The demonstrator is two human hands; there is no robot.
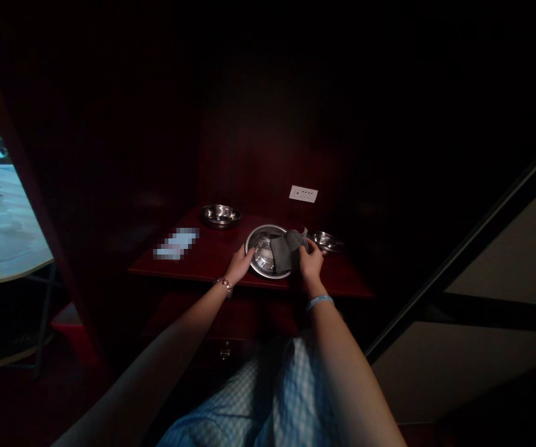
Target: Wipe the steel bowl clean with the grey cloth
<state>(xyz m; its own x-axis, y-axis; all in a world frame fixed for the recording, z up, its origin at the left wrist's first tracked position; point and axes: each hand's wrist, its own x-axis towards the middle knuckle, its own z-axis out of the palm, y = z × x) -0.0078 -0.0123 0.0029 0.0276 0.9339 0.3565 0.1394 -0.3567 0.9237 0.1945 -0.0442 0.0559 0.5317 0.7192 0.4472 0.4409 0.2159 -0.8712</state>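
The left hand [240, 264] grips the rim of a bowl [261, 256] at its left side; the right hand [312, 262] holds a grey cloth [286, 251] bunched over the bowl's right half; the bowl is above the desk's [193, 266] front edge, though the dark hides whether it rests there; work on it seems under way; a left bowl [220, 216] and a right bowl [326, 241] stand apart, unheld, whether done or left unclear.

Place: seemed a home, dimly lit
Wooden shelf [195, 269]: had a drawer knob [225, 352] below
Wall socket [304, 194]: sat at the far side
Pale table [16, 248]: stood left, near a red stool [74, 332]
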